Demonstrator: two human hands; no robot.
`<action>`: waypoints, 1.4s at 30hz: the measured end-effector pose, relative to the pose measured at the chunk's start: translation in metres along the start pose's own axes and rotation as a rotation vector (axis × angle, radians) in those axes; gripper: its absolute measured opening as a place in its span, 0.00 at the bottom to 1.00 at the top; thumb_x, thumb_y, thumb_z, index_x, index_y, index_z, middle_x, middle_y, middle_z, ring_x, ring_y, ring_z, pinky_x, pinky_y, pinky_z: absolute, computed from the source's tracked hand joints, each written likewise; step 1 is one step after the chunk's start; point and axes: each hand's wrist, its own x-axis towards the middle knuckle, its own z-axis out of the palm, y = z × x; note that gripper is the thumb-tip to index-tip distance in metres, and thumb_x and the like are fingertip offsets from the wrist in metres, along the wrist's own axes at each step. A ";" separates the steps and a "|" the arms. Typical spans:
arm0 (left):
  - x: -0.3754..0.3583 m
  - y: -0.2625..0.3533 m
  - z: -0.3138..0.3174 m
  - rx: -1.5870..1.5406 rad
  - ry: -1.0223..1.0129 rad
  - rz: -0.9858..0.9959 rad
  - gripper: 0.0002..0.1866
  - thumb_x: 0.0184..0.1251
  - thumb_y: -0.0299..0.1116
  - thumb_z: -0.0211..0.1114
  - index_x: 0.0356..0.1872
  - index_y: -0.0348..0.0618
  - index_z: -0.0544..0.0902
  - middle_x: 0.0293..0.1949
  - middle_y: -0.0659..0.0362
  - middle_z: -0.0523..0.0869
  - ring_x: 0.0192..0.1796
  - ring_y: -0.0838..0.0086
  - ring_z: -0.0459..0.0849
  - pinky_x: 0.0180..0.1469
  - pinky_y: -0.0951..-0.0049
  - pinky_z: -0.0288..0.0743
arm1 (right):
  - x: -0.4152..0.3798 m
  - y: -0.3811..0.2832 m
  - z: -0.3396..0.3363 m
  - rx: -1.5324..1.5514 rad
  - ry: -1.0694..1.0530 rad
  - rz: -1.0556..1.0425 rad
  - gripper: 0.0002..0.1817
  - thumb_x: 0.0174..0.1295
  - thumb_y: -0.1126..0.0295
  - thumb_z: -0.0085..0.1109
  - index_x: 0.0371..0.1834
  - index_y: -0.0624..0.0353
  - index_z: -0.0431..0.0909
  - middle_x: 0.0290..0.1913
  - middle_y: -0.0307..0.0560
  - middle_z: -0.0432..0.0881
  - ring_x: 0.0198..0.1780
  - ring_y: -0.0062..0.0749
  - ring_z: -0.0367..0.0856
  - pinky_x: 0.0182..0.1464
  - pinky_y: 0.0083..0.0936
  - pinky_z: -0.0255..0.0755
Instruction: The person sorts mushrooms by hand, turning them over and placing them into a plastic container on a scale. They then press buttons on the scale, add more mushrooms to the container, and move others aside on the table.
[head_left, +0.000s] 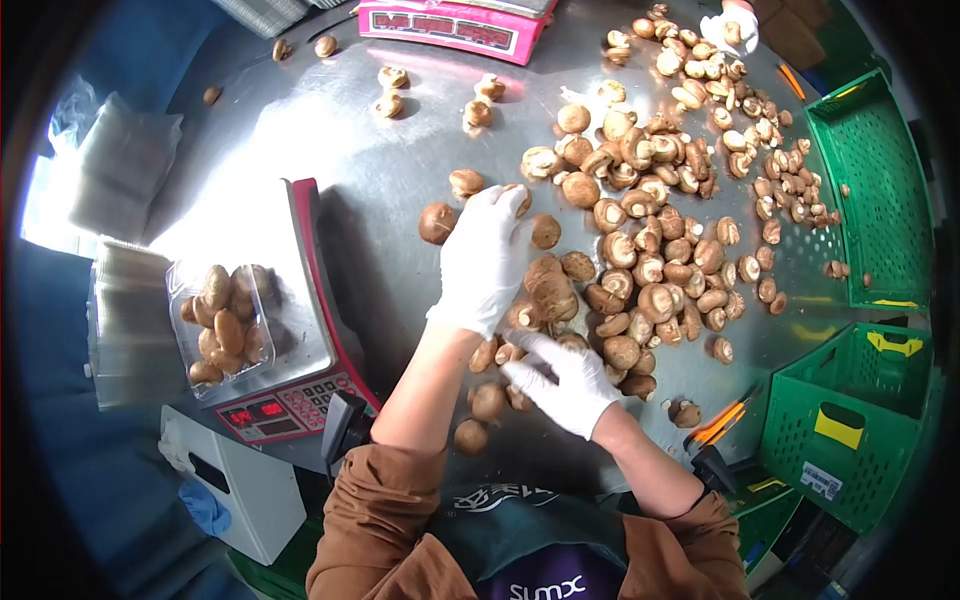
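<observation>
My left hand point(485, 262), in a white glove, reaches over the metal table with its fingers closed round a brown mushroom point(522, 203) that shows at the fingertips. Whole mushrooms lie close by it, one point(437, 223) to its left and another point(545, 231) to its right. Lower down, my gloved right hand point(568, 385) has its fingers stretched out and apart, pointing left among loose mushrooms. Its fingertips are right beside a mushroom point(508, 354), and a larger cluster point(552, 292) lies just above. To the right spreads a big pile of mushrooms point(650, 240), some caps up, some stems up.
A pink-edged scale point(290, 340) at left carries a clear plastic tray point(262, 350) of mushrooms. Stacked clear trays point(130, 320) stand beyond it. Another scale point(440, 28) is at the back. Green crates point(850, 425) line the right edge near orange-handled tools point(718, 424). Another person's gloved hand point(735, 30) is at top right.
</observation>
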 end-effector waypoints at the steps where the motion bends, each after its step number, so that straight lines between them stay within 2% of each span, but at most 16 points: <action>1: 0.011 0.006 0.005 0.007 -0.007 0.029 0.18 0.61 0.28 0.64 0.53 0.42 0.80 0.52 0.50 0.82 0.51 0.54 0.83 0.52 0.62 0.77 | 0.006 -0.003 -0.009 -0.029 0.065 -0.026 0.22 0.65 0.53 0.61 0.57 0.54 0.81 0.34 0.52 0.86 0.31 0.40 0.83 0.39 0.35 0.77; 9: 0.048 0.019 0.081 0.099 -0.088 0.048 0.20 0.52 0.29 0.69 0.48 0.43 0.75 0.46 0.49 0.79 0.46 0.53 0.82 0.42 0.56 0.78 | 0.014 0.018 -0.049 -0.085 0.277 -0.093 0.13 0.66 0.64 0.61 0.51 0.53 0.83 0.36 0.47 0.86 0.30 0.33 0.82 0.36 0.27 0.77; 11: 0.043 0.015 0.071 -0.085 0.144 0.086 0.21 0.54 0.27 0.70 0.50 0.44 0.75 0.40 0.53 0.81 0.42 0.60 0.83 0.41 0.64 0.79 | 0.012 0.021 -0.064 -0.001 0.258 0.084 0.12 0.65 0.70 0.62 0.50 0.54 0.84 0.38 0.42 0.87 0.35 0.21 0.82 0.39 0.20 0.76; 13: 0.036 0.024 0.041 -0.776 0.084 -0.381 0.17 0.61 0.30 0.68 0.51 0.44 0.77 0.40 0.57 0.82 0.38 0.69 0.84 0.37 0.71 0.78 | 0.017 0.040 -0.075 0.160 0.379 0.069 0.11 0.65 0.73 0.62 0.50 0.58 0.84 0.40 0.42 0.87 0.39 0.20 0.82 0.44 0.19 0.77; 15: 0.035 0.025 -0.009 -1.054 -0.109 -0.727 0.19 0.69 0.39 0.63 0.56 0.42 0.77 0.42 0.59 0.80 0.41 0.76 0.79 0.35 0.74 0.74 | 0.028 0.046 -0.090 0.099 0.464 0.033 0.11 0.65 0.75 0.62 0.50 0.60 0.83 0.42 0.42 0.87 0.42 0.20 0.83 0.47 0.19 0.77; 19: 0.004 0.040 -0.052 -1.355 0.252 -0.882 0.15 0.74 0.39 0.60 0.55 0.44 0.78 0.47 0.60 0.81 0.49 0.74 0.81 0.40 0.74 0.77 | 0.070 0.032 -0.094 -0.013 0.457 -0.162 0.11 0.64 0.73 0.61 0.48 0.58 0.85 0.45 0.47 0.87 0.43 0.30 0.86 0.49 0.25 0.78; 23: -0.024 0.032 -0.078 -1.299 0.058 -0.696 0.13 0.76 0.40 0.58 0.52 0.45 0.78 0.52 0.59 0.81 0.52 0.72 0.81 0.52 0.72 0.76 | 0.118 0.009 -0.062 -0.520 0.326 -0.237 0.19 0.59 0.60 0.64 0.55 0.43 0.81 0.48 0.45 0.81 0.50 0.40 0.81 0.52 0.36 0.76; 24: -0.025 0.038 -0.078 -1.185 0.146 -0.683 0.13 0.75 0.40 0.58 0.51 0.43 0.78 0.49 0.55 0.83 0.52 0.68 0.84 0.39 0.74 0.78 | 0.128 0.014 -0.055 -0.604 0.296 -0.255 0.20 0.58 0.61 0.65 0.55 0.44 0.80 0.50 0.45 0.80 0.52 0.41 0.80 0.54 0.37 0.75; 25: -0.028 0.036 -0.082 -1.043 0.126 -0.670 0.12 0.75 0.39 0.57 0.50 0.44 0.79 0.48 0.56 0.84 0.51 0.69 0.84 0.39 0.76 0.78 | 0.133 0.018 -0.050 -0.691 0.265 -0.272 0.21 0.57 0.62 0.66 0.56 0.44 0.78 0.51 0.46 0.79 0.53 0.42 0.78 0.55 0.37 0.75; 28: -0.038 0.024 -0.088 -0.759 0.051 -0.642 0.09 0.75 0.36 0.57 0.48 0.44 0.80 0.43 0.60 0.84 0.43 0.79 0.81 0.35 0.81 0.74 | 0.124 0.025 -0.070 -0.367 0.464 -0.410 0.19 0.54 0.69 0.65 0.51 0.49 0.77 0.48 0.51 0.77 0.52 0.45 0.77 0.58 0.37 0.73; 29: -0.038 0.026 -0.086 -0.684 -0.009 -0.652 0.09 0.74 0.34 0.59 0.48 0.43 0.80 0.38 0.64 0.84 0.37 0.83 0.76 0.35 0.81 0.73 | 0.117 0.031 -0.083 -0.272 0.524 -0.484 0.19 0.52 0.74 0.61 0.50 0.52 0.76 0.44 0.46 0.77 0.47 0.35 0.78 0.55 0.29 0.73; 31: -0.041 0.029 -0.067 -0.375 -0.125 -0.430 0.11 0.69 0.37 0.66 0.46 0.42 0.81 0.37 0.63 0.81 0.34 0.80 0.75 0.36 0.78 0.73 | 0.094 0.028 -0.107 0.585 0.369 -0.183 0.17 0.49 0.77 0.59 0.45 0.54 0.75 0.39 0.37 0.73 0.42 0.22 0.73 0.47 0.20 0.69; 33: -0.038 0.046 -0.044 -0.001 -0.232 -0.155 0.19 0.60 0.42 0.73 0.46 0.42 0.79 0.36 0.60 0.78 0.36 0.72 0.78 0.38 0.71 0.75 | 0.074 0.027 -0.120 0.700 0.314 -0.124 0.14 0.48 0.78 0.58 0.40 0.54 0.72 0.36 0.32 0.70 0.38 0.15 0.67 0.41 0.15 0.63; 35: -0.050 0.039 -0.018 0.271 -0.313 -0.051 0.27 0.50 0.45 0.78 0.49 0.45 0.78 0.38 0.55 0.77 0.42 0.59 0.80 0.40 0.60 0.77 | 0.059 0.027 -0.114 0.632 0.348 -0.124 0.05 0.60 0.72 0.61 0.34 0.54 0.73 0.31 0.29 0.69 0.33 0.13 0.64 0.37 0.13 0.59; 38: -0.051 0.045 -0.037 0.150 -0.303 -0.200 0.24 0.51 0.39 0.77 0.48 0.45 0.79 0.39 0.55 0.78 0.42 0.60 0.81 0.42 0.62 0.78 | 0.040 0.040 -0.113 0.578 0.371 0.040 0.03 0.68 0.70 0.59 0.37 0.57 0.79 0.31 0.28 0.72 0.31 0.10 0.66 0.33 0.13 0.62; 42: -0.061 0.028 -0.067 -0.107 -0.208 -0.335 0.25 0.54 0.33 0.77 0.52 0.40 0.79 0.42 0.55 0.79 0.44 0.66 0.81 0.50 0.67 0.76 | 0.050 0.039 -0.096 0.090 0.441 -0.177 0.12 0.65 0.78 0.59 0.50 0.58 0.83 0.39 0.36 0.82 0.41 0.19 0.79 0.45 0.18 0.74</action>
